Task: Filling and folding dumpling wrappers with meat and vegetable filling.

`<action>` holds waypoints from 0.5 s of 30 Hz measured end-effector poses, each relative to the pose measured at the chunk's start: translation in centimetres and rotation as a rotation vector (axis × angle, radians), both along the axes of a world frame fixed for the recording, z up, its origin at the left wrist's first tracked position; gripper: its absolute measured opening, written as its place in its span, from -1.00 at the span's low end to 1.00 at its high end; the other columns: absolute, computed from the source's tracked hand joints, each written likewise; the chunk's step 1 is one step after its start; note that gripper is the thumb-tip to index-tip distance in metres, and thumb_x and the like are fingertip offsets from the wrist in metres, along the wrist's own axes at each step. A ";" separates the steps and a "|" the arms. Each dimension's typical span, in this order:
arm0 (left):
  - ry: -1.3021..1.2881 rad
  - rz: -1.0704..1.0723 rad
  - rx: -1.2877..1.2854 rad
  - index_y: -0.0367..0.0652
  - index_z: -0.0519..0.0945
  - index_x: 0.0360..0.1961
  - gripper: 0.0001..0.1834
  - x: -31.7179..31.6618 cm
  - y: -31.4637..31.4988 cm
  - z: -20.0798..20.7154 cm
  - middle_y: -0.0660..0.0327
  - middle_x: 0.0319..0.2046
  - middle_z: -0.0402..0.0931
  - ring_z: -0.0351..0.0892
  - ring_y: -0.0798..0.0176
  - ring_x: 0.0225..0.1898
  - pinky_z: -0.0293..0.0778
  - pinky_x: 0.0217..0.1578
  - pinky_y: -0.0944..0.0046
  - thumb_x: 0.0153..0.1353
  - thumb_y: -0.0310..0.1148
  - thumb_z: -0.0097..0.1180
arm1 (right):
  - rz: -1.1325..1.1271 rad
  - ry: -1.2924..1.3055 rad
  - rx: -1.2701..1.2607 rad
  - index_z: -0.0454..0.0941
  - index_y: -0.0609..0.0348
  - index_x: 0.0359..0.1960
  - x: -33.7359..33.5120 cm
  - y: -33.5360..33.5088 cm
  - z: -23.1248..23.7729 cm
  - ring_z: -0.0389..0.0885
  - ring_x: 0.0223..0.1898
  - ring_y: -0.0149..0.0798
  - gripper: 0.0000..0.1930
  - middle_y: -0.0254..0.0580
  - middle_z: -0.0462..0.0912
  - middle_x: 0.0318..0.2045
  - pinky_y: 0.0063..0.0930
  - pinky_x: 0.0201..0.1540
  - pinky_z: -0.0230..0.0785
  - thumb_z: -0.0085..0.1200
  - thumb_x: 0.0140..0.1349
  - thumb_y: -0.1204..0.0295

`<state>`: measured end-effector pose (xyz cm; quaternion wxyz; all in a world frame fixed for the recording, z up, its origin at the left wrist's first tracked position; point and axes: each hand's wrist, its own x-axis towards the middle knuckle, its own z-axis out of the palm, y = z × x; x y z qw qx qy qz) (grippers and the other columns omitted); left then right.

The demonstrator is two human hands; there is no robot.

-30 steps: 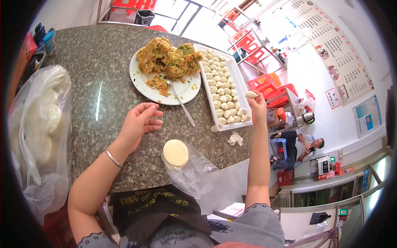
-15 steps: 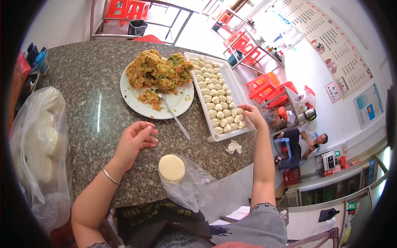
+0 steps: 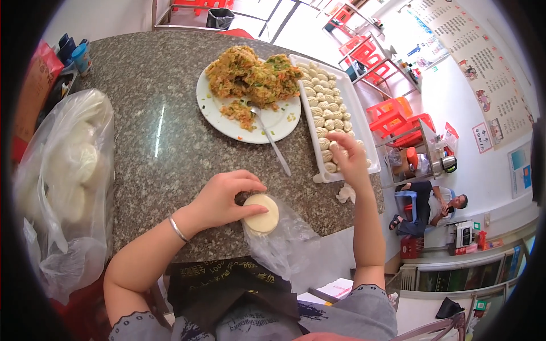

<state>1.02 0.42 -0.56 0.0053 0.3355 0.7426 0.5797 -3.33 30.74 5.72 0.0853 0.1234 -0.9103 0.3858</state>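
Note:
A stack of round, pale dumpling wrappers point(image 3: 263, 219) lies on a clear plastic bag point(image 3: 278, 244) near the counter's front edge. My left hand point(image 3: 227, 196) curves over the stack's left side. Its thumb touches the top wrapper, and the fingers stay apart from the thumb. My right hand point(image 3: 351, 162) hovers over the near end of a white tray point(image 3: 371, 149), fingers apart and nothing seen in them. Rows of pleated dumplings point(image 3: 327, 106) fill much of the tray; my right hand hides some near ones.
A white plate point(image 3: 213, 119) holds a mound of chopped filling point(image 3: 244, 74) and a metal spoon point(image 3: 273, 148). A crumpled white scrap point(image 3: 346, 194) lies below the tray. At left stands a big plastic bag point(image 3: 68, 187) of pale rounds. A seated person point(image 3: 435, 204) is at right.
My left hand has come down and right onto the wrapper stack. My right hand has drawn back from the dumplings at the tray's near right side. The whole view has shifted.

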 end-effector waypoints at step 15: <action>0.122 0.014 -0.026 -0.18 0.64 -0.35 -0.73 0.4 -0.2 0.0 0.18 -0.33 0.60 0.61 0.14 -0.33 0.54 -0.33 0.25 -0.07 -0.29 0.37 | 0.304 0.429 0.356 0.58 0.06 -0.44 7.6 -9.9 -2.4 0.56 -0.23 -0.29 -0.88 -0.40 0.58 -0.34 -0.37 -0.14 0.23 0.27 -0.05 0.46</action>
